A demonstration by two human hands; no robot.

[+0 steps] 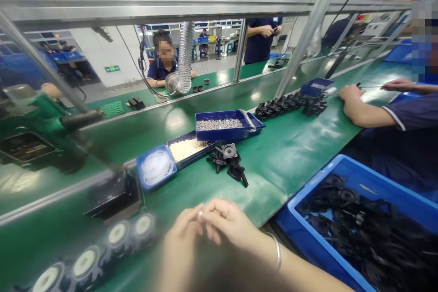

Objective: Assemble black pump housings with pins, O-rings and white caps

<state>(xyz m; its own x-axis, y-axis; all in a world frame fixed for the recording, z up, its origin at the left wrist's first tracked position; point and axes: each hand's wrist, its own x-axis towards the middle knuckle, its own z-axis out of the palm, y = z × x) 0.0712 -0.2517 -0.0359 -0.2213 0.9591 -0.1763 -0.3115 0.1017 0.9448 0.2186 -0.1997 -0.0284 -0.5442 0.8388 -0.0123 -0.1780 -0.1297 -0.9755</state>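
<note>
Above the green table (267, 164), my left hand (185, 228) and my right hand (229, 223) meet at their fingertips. A tiny pale piece (200, 213) shows between the pinched fingers; its shape is too small to tell. Beyond the hands lies a small pile of black plastic parts (228, 159). Behind it are a blue tray of small metal pieces (226, 134), a tray of cream-coloured pieces (186, 159) and a blue tray with clear rings (156, 181). Several black assemblies with white discs (85, 261) stand in a row at the lower left.
A large blue crate (297, 212) of black parts stands at the right, beside a co-worker's arm (369, 112). A black box (112, 196) and a green machine (30, 132) are at the left. More black parts (280, 106) line the table farther back.
</note>
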